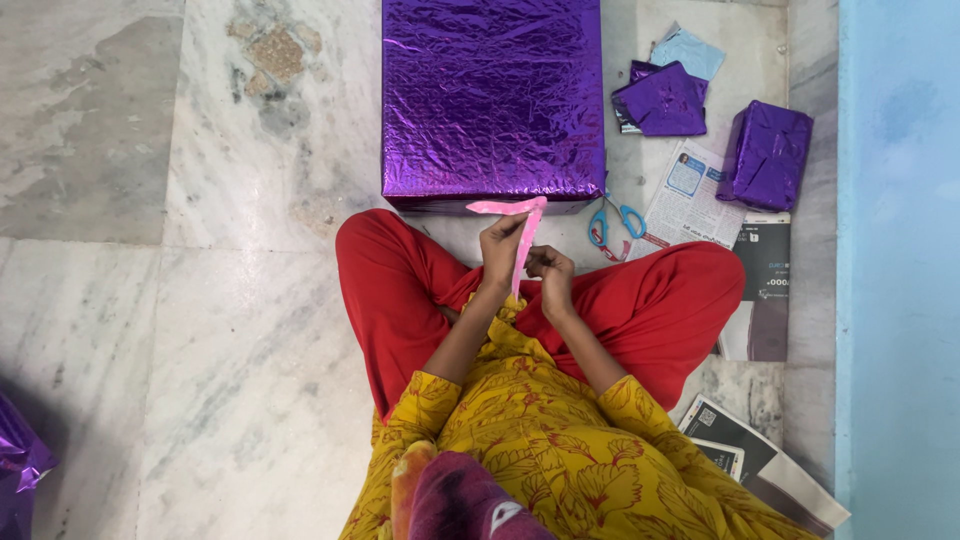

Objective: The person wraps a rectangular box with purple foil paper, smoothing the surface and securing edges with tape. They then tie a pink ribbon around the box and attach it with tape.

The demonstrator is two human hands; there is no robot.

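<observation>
I sit cross-legged on a marble floor in red trousers. My left hand pinches a pink ribbon near its upper end, where the strip folds over sideways. My right hand grips the ribbon's lower part just beside the left hand, above my lap. Directly in front of my knees stands a large box wrapped in shiny purple foil; the ribbon's top overlaps its near edge in view.
Blue-handled scissors lie on the floor right of my hands. A small purple-wrapped box and purple foil scraps rest on newspaper at the right. A blue wall borders the right side. More purple foil shows at bottom left.
</observation>
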